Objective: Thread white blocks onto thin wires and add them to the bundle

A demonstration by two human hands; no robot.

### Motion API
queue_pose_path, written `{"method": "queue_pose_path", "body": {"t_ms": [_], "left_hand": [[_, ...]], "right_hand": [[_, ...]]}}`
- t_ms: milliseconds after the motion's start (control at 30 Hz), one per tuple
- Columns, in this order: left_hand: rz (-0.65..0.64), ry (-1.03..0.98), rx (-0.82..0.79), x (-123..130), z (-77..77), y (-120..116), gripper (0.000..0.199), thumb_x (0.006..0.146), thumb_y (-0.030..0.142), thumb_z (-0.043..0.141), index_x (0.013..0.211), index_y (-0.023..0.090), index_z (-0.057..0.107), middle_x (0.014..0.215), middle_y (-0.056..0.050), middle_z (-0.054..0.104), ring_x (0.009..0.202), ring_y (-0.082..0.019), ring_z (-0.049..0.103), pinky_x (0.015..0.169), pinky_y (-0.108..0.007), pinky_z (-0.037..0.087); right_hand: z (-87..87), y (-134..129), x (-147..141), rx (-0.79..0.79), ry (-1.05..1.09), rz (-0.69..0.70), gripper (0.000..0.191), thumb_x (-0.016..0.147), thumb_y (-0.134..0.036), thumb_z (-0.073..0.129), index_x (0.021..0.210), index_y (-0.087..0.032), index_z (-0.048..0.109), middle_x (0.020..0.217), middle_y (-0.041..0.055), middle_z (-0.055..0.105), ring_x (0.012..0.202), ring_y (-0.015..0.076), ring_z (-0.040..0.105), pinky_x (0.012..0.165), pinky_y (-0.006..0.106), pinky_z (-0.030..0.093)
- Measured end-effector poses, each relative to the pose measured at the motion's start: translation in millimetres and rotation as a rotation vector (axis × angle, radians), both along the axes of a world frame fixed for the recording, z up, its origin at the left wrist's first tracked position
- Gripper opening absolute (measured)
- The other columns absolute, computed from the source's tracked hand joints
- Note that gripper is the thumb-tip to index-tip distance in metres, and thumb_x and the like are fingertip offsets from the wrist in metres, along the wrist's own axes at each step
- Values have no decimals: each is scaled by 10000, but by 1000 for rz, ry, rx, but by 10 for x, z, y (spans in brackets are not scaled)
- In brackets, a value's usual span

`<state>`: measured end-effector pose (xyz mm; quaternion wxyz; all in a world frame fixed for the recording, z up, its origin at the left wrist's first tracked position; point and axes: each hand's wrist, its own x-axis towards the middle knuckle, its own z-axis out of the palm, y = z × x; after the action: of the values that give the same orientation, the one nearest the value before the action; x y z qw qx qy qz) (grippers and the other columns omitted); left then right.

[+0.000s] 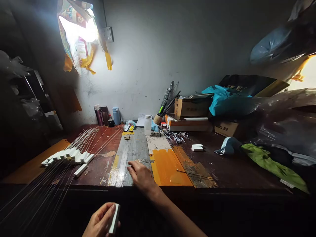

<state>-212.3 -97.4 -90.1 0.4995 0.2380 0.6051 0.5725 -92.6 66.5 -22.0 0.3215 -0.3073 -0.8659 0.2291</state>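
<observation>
My left hand (100, 220) is closed round a white block (114, 219) in front of the table's front edge, at the bottom of the view. My right hand (140, 174) reaches over the grey strip of the tabletop, its fingers bent and pointing left. Whether its fingertips hold something small is hidden. Beside its knuckles lies a thin flat metal piece (145, 161). A long ruler (124, 161) lies just left of its fingertips. On the left, several white blocks (71, 154) sit in a heap with thin rods among them, and one separate block (80, 170) lies nearer the edge.
A translucent bottle (147, 125) stands behind my right hand. Orange tape (169, 168) covers the table to its right. Farther right are thin dark rods (195, 174), white blocks (197, 147) and a green cloth (271, 164). Cardboard boxes (189, 107) and flasks (116, 116) stand by the wall.
</observation>
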Motion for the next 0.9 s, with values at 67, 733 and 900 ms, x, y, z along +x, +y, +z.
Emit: {"method": "queue_pose_path", "body": {"t_ms": [67, 733, 900], "left_hand": [[0, -40, -23, -71, -20, 84, 484, 629, 619, 718, 825, 180, 656, 510, 8, 619, 392, -77, 482, 369, -152, 379], [72, -141, -15, -108, 117, 379, 625, 481, 649, 778, 806, 144, 604, 550, -38, 707, 336, -93, 549, 329, -151, 355], [91, -121, 10, -107, 88, 399, 553, 552, 614, 772, 789, 151, 582, 545, -31, 704, 322, -87, 540, 310, -141, 321]], "right_hand": [[-28, -11, -109, 48, -23, 26, 227, 918, -212, 514, 1112, -186, 629, 1097, 86, 663, 1049, 229, 592, 902, 328, 440], [-242, -21, -410, 205, -112, 49, 188, 898, -201, 556, 1081, -178, 596, 1138, 81, 641, 1099, 229, 550, 967, 384, 389], [-245, -16, -391, 208, -86, 64, 179, 893, -190, 557, 1067, -180, 596, 1108, 68, 646, 1067, 219, 554, 944, 359, 404]]}}
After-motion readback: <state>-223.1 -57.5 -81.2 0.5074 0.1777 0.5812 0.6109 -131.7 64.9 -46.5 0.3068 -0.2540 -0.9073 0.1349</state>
